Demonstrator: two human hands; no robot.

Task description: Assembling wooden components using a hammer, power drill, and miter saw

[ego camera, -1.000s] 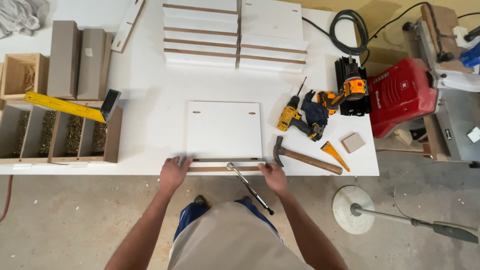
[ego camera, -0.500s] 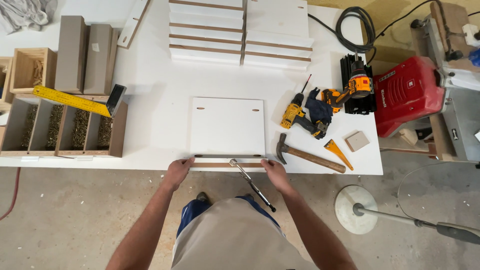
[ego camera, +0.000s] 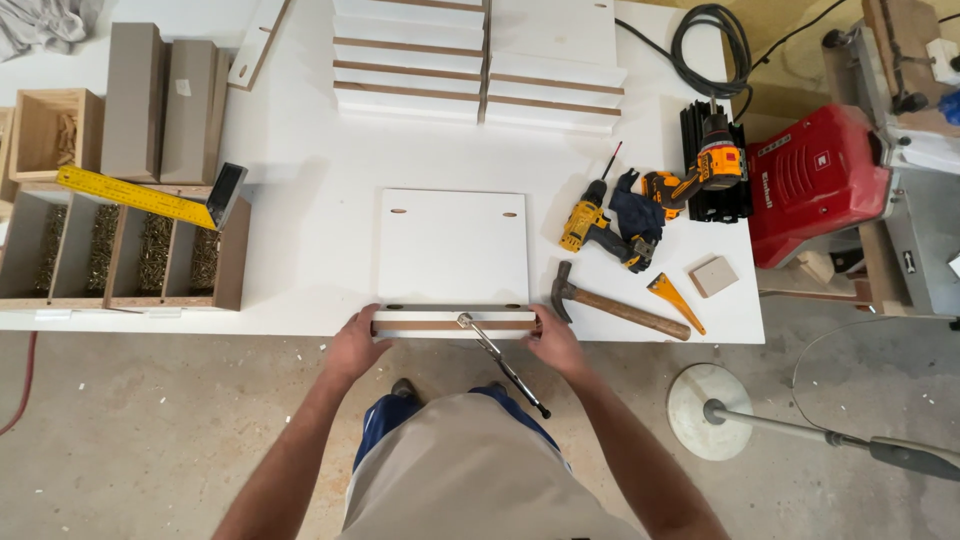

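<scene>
From the head camera, looking straight down, I see my left hand (ego camera: 357,345) and my right hand (ego camera: 553,340) at the near edge of the white worktable (ego camera: 300,215). Each hand is wrapped around one end of a narrow white board (ego camera: 455,323) that stands on edge along the table's front, its brown raw edge facing up. My left fingers curl over the left end, my right fingers over the right end; both grips are closed on the wood.

A clamp (ego camera: 500,360) with a metal bar sits at the middle of that narrow board, its head on the raw edge and its bar slanting down to the right toward my legs, ending in a dark handle. Neither hand touches it.

Just behind the narrow board lies a square white panel (ego camera: 453,245), flat on the table, with two small slots near its far edge. The narrow board presses against its near side.

To the right of my right hand a hammer (ego camera: 615,305) lies with its head just beside my knuckles. Further right are an orange wedge (ego camera: 675,300) and a small beige block (ego camera: 714,276). Behind them lie two yellow drills (ego camera: 640,205). On the left stands a wooden box (ego camera: 120,260) with compartments of screws, and a yellow square (ego camera: 150,197) lies across it. A stack of white boards (ego camera: 480,60) lies at the far side.
</scene>
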